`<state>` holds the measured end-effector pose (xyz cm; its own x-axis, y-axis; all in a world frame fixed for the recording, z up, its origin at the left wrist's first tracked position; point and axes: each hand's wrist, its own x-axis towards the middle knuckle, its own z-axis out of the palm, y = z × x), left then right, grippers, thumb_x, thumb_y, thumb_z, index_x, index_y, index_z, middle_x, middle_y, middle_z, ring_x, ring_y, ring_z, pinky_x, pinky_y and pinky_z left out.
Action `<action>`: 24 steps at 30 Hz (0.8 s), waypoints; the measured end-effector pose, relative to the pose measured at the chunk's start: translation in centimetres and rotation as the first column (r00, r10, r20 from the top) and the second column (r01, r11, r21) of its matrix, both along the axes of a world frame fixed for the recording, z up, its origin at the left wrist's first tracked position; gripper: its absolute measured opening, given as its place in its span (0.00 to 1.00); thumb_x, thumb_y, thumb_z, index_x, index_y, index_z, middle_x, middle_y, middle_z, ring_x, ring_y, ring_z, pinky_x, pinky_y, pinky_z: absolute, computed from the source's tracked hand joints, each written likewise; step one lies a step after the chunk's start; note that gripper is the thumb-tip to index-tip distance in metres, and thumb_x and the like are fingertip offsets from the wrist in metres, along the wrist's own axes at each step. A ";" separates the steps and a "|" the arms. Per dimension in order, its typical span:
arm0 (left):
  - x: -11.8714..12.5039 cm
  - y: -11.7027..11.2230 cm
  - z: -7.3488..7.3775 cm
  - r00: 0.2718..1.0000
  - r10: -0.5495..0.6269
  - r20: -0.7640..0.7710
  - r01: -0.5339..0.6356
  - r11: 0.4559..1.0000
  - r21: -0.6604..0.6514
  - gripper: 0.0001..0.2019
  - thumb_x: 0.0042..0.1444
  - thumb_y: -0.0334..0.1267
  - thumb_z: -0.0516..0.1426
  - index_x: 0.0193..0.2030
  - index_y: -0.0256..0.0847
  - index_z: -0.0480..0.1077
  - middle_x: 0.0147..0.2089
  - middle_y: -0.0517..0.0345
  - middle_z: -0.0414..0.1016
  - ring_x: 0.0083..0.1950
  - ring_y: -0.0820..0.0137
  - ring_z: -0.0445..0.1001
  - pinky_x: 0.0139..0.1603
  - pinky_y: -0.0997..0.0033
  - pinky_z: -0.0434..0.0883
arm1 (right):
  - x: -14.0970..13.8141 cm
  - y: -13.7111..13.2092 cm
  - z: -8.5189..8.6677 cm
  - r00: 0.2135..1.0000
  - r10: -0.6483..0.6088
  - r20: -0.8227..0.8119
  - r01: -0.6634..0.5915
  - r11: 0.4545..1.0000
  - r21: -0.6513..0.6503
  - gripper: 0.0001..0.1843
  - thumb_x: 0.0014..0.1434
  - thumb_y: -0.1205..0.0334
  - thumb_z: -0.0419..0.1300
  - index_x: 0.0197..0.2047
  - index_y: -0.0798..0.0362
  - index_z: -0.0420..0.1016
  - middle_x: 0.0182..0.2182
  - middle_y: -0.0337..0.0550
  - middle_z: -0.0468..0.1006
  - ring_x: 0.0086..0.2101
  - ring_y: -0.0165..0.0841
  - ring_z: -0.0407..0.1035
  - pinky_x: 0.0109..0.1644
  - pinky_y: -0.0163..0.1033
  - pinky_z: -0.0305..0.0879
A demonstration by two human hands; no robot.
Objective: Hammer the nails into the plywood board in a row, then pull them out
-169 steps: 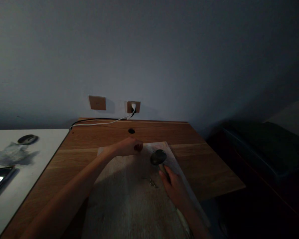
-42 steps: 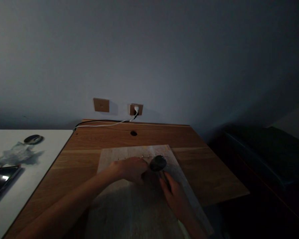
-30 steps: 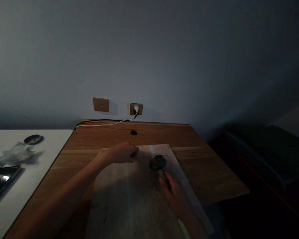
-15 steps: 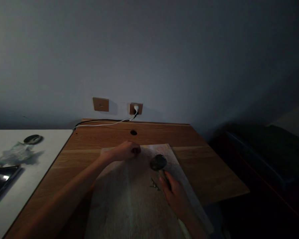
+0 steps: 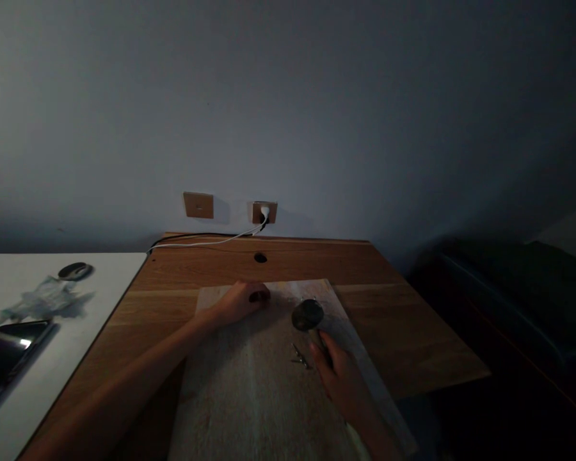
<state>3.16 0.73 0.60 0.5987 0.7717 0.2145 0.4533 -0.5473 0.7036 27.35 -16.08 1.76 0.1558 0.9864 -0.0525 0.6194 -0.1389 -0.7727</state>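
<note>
Your right hand [image 5: 338, 371] is gripping a mallet [image 5: 308, 315], its fingers folded firmly around the handle, and the dark round head is sitting just beyond those fingers. Your left hand [image 5: 242, 301] is holding its fingers curled inward near the far edge of the pale board [image 5: 235, 397]; whether it is pinching anything, you cannot tell in this dim light. Between your hands and nearer you, a few small metal nails [image 5: 300, 357] are lying on that board, just beside your right fingers.
</note>
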 end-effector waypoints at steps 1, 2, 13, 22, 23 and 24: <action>0.0 0.0 -0.1 1.000 0.002 -0.004 -0.002 1.000 -0.002 0.08 0.56 0.32 0.61 0.42 0.39 0.79 0.40 0.55 0.82 0.40 0.68 0.78 0.43 0.72 0.71 | 0.0 0.0 0.1 1.000 0.010 0.001 -0.010 1.000 -0.003 0.29 0.67 0.42 0.51 0.56 0.57 0.76 0.44 0.55 0.84 0.46 0.48 0.78 0.50 0.47 0.72; 0.1 0.0 -0.1 1.000 0.007 -0.007 -0.007 1.000 -0.006 0.08 0.56 0.32 0.61 0.42 0.39 0.79 0.40 0.55 0.81 0.40 0.68 0.78 0.43 0.72 0.71 | 0.0 0.0 0.2 1.000 0.018 0.002 -0.018 1.000 -0.001 0.29 0.67 0.42 0.50 0.55 0.57 0.76 0.45 0.55 0.83 0.46 0.48 0.78 0.50 0.46 0.72; 0.1 0.2 0.0 0.998 0.020 -0.067 -0.020 1.000 0.006 0.07 0.54 0.36 0.65 0.39 0.38 0.79 0.36 0.54 0.79 0.36 0.68 0.75 0.38 0.72 0.69 | 0.1 0.0 0.2 0.999 0.038 0.028 -0.039 0.998 0.040 0.27 0.67 0.42 0.51 0.52 0.55 0.77 0.42 0.54 0.84 0.42 0.46 0.78 0.46 0.43 0.72; 0.1 -0.2 0.8 0.994 -0.006 -0.110 0.003 1.000 -0.031 0.10 0.52 0.30 0.61 0.41 0.38 0.80 0.40 0.53 0.82 0.39 0.66 0.78 0.42 0.71 0.69 | -0.7 0.4 1.4 0.999 0.046 0.023 -0.047 0.998 0.032 0.28 0.64 0.39 0.52 0.48 0.53 0.80 0.21 0.42 0.76 0.27 0.41 0.75 0.29 0.39 0.69; 0.1 -0.2 0.8 0.993 0.000 -0.116 -0.003 1.000 -0.028 0.10 0.52 0.31 0.61 0.41 0.38 0.80 0.40 0.53 0.81 0.40 0.66 0.78 0.42 0.71 0.70 | -0.9 0.5 1.7 0.998 0.053 0.019 -0.053 0.998 0.031 0.28 0.65 0.39 0.52 0.47 0.53 0.79 0.20 0.41 0.75 0.25 0.40 0.74 0.28 0.39 0.68; 0.1 -0.2 0.9 0.993 0.007 -0.119 -0.010 1.000 -0.026 0.10 0.51 0.31 0.62 0.42 0.38 0.80 0.41 0.52 0.81 0.40 0.66 0.78 0.41 0.71 0.70 | -1.1 0.7 1.9 0.998 0.062 0.013 -0.062 0.998 0.032 0.28 0.65 0.39 0.52 0.47 0.53 0.79 0.19 0.40 0.74 0.24 0.39 0.73 0.27 0.38 0.68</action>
